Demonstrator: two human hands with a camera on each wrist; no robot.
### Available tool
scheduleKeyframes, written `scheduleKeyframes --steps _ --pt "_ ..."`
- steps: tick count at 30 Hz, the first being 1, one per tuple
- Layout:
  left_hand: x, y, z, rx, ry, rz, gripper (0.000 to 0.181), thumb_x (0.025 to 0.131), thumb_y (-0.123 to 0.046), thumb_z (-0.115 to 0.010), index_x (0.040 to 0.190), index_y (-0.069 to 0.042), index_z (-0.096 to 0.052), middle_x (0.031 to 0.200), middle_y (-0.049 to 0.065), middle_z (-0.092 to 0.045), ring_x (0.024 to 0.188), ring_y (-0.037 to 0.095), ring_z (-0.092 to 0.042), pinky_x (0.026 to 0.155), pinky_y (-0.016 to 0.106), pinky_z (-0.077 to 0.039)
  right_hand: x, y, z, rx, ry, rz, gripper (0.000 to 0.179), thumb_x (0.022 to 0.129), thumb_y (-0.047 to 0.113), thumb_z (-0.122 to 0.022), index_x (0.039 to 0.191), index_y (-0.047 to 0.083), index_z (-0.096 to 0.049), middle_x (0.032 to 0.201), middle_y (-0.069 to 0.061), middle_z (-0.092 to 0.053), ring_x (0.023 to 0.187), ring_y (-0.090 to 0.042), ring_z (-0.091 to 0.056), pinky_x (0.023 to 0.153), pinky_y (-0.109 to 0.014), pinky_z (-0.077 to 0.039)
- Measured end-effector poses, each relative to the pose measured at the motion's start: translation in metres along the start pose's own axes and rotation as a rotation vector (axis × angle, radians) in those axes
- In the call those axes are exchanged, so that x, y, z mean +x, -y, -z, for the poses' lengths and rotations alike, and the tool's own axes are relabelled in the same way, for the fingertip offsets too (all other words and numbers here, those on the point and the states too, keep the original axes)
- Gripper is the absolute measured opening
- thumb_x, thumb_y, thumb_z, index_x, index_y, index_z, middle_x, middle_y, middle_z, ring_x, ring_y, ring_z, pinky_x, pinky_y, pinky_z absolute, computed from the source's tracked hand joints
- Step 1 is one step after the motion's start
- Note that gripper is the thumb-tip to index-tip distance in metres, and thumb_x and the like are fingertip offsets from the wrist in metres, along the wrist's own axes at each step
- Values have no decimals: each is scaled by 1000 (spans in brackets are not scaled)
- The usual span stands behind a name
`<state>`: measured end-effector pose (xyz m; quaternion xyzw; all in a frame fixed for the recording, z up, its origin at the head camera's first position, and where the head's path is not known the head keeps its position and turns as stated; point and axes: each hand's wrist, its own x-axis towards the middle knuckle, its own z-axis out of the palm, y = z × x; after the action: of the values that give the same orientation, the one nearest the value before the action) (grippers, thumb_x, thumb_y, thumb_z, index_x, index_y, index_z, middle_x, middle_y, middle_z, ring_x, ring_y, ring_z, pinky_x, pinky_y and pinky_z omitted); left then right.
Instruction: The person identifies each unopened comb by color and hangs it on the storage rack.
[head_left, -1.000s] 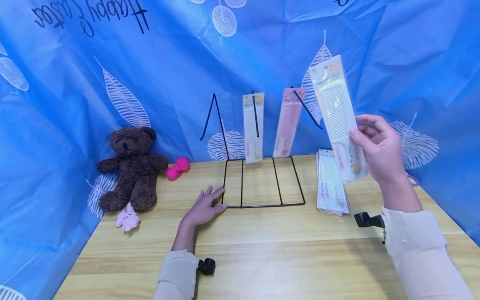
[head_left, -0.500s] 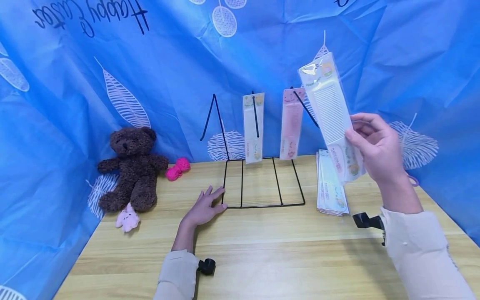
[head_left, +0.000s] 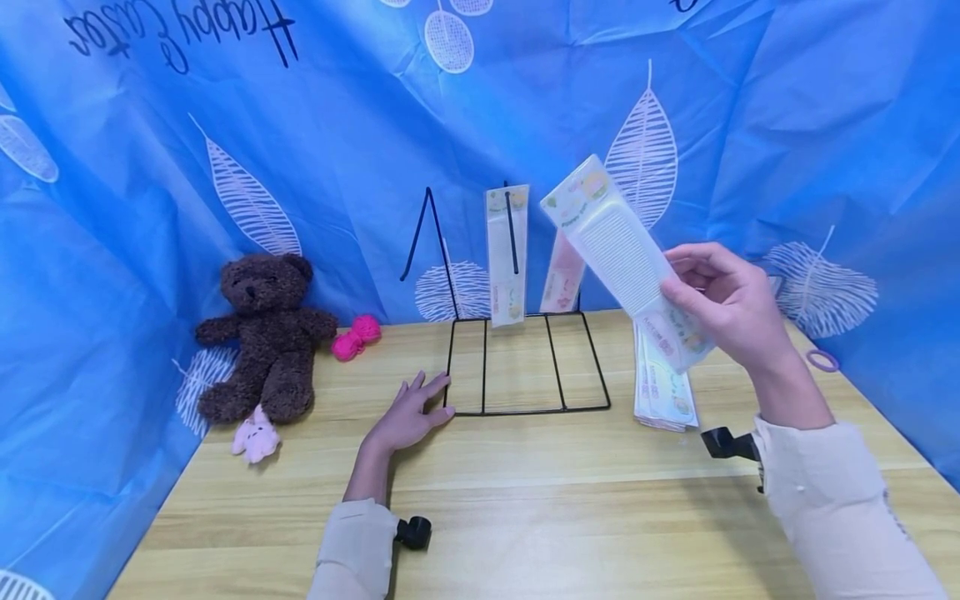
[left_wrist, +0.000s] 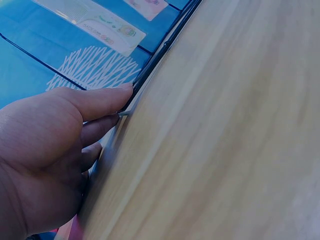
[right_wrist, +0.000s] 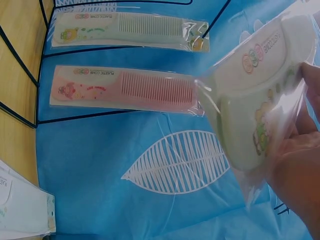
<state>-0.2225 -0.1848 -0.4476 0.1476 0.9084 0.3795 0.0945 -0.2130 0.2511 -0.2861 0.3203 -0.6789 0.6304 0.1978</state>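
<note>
My right hand [head_left: 731, 304] pinches the lower end of a pale green comb in a clear packet [head_left: 618, 258], held in the air and tilted left. Its top overlaps a pink packaged comb [head_left: 561, 279] that hangs from the right hook of a black wire rack [head_left: 525, 412]. Another pale green packaged comb [head_left: 507, 250] hangs on the middle hook; the left hook [head_left: 416, 233] carries nothing. With fingers fairly straight, my left hand [head_left: 405, 417] touches the left side of the rack's base. In the left wrist view, the thumb [left_wrist: 107, 101] lies at the base wire.
Right of the rack, a stack of packaged combs [head_left: 663, 396] lies on the wooden table [head_left: 525, 517]. A brown teddy bear [head_left: 262, 333], a pink bow [head_left: 356, 337] and a small pink plush [head_left: 256, 436] sit at left. Behind hangs a blue cloth [head_left: 360, 125]; a purple ring [head_left: 822, 360] lies at far right.
My right hand has brought the comb left and lower, tilting its top toward the right hook. The pink comb has swung on its hook. My left hand stays in place.
</note>
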Motion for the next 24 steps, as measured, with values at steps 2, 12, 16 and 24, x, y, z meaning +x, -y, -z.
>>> scheduleKeyframes --steps 2,12,16,24 --pt "0 0 0 5 -3 2 62 102 -26 -63 156 -8 -40 164 10 -31 155 35 0 123 54 4 0 0 -1 -8 28 -2 33 91 -14 -64 123 -10 -64 101 -11 -70 83 -17 -70 68 -18 -57" --pt "1 -2 0 -3 -2 1 62 102 -26 -63 156 -7 -39 164 9 -30 155 33 0 123 53 5 -2 1 -6 -277 162 -48 30 92 -11 -65 122 -5 -65 103 -1 -73 79 -15 -70 61 -23 -57" --pt "1 -2 0 -7 0 -3 62 102 -26 -63 156 -6 -39 164 9 -30 155 33 0 123 52 6 -3 0 -7 -300 200 -69 29 92 -9 -65 121 -4 -65 101 1 -73 78 -15 -71 60 -26 -59" --pt "0 1 0 8 -4 -13 62 102 -26 -63 155 -5 -40 163 11 -31 155 36 -1 123 53 4 -5 -2 -8 -351 255 -81 29 93 -7 -66 121 1 -67 99 0 -73 76 -17 -69 58 -28 -58"
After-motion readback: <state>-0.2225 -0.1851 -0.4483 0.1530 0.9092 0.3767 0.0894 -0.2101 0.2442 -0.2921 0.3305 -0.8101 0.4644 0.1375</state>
